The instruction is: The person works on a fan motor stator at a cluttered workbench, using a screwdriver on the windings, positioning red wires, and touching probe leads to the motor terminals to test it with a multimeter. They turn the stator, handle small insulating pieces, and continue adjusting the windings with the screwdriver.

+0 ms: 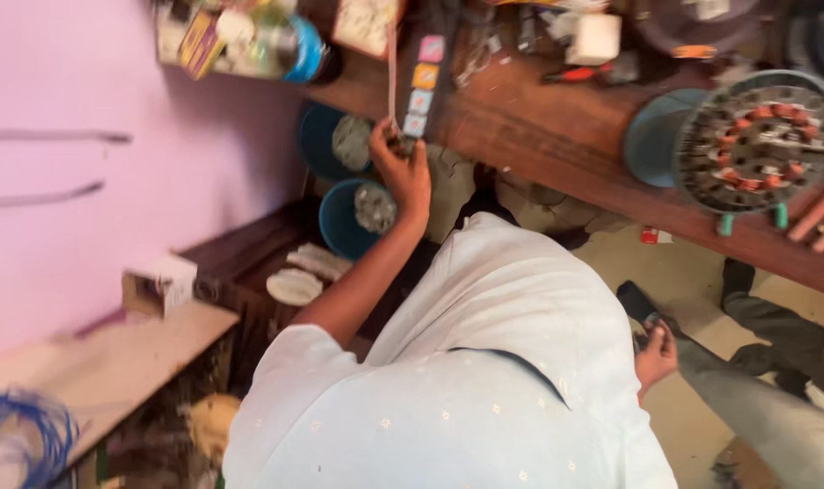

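Observation:
My left hand (401,170) reaches up to the front edge of a wooden workbench (557,145). Its fingers are closed on the lower end of a dark hanging strip (423,81) that carries several coloured squares. My right hand (655,355) hangs low at my right side, fingers curled around something small and dark that is too blurred to identify. It is close to a dark shoe (636,303) on the floor. My light blue garment (484,380) fills the lower middle of the view.
A round winding plate with copper coils (756,140) lies on the bench at the right. Two blue bowls (350,217) sit under the bench by the pink wall (86,163). A small box (158,282) stands on a low shelf, with blue wire (18,435) beside it. Another person's grey trouser legs (774,389) are at the right.

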